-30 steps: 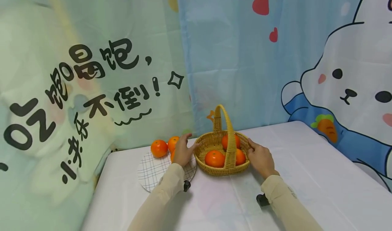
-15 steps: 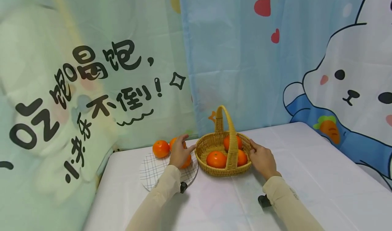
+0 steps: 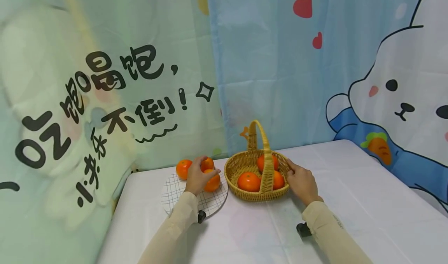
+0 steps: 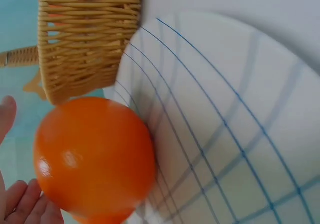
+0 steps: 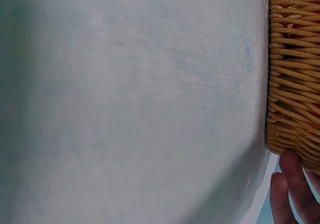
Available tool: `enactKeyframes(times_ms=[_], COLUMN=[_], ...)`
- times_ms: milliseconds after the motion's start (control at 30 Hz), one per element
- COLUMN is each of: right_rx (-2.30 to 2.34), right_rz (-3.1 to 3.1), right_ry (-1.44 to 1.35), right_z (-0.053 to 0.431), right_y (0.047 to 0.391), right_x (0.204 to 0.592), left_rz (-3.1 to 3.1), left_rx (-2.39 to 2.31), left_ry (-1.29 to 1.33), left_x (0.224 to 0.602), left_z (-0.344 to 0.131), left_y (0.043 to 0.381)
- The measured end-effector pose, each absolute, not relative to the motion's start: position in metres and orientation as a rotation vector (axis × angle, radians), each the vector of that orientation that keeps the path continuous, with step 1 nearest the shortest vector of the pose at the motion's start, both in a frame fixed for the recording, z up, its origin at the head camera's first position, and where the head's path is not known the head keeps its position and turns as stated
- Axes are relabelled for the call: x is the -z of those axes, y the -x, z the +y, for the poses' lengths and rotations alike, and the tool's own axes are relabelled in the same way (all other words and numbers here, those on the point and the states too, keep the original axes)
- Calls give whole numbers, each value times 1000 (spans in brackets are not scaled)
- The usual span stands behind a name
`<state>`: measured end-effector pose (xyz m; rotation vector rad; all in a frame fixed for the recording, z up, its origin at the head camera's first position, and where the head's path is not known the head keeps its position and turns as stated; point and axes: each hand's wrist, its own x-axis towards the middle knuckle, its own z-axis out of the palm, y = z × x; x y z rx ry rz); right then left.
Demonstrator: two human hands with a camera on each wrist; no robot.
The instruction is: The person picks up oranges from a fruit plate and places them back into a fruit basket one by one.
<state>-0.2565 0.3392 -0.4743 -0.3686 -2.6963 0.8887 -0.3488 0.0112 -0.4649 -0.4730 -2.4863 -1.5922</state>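
My left hand [image 3: 196, 178] hovers over the round white plate [image 3: 171, 196] with a grid pattern, thumb and fingers spread apart. Several oranges lie on the plate's far side; the nearest orange [image 3: 212, 181] is close by the thumb. In the left wrist view this orange [image 4: 95, 156] fills much of the frame, with fingertips [image 4: 30, 204] just beyond it. At the wicker basket [image 3: 241, 195], my right hand [image 3: 301, 182] grips the right rim. Its fingertips [image 5: 292, 169] show against the weave in the right wrist view. Inside the basket sit oranges, one in front [image 3: 249, 182], partly behind the tall handle [image 3: 267, 170].
A white cloth covers the table [image 3: 252, 236]. Right behind the basket and plate hangs a printed curtain [image 3: 168, 100] with black lettering and a cartoon bear [image 3: 395, 97]. The plate's right edge lies close beside the basket.
My left hand has moved left, away from the basket's left rim and over toward the oranges on the plate. My right hand stays on the basket. The view has shifted slightly.
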Motion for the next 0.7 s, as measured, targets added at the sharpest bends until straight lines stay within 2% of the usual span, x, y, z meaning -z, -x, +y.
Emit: enactKeyframes(times_ms=[700], right_rx=[-869], right_rz=[-2665], right_ry=[318], right_z=[338], right_y=[256], right_x=[476], left_rz=[-2393], left_rx=[1503], left_ry=[492], left_x=[500], left_z=[-5], left_y=[334])
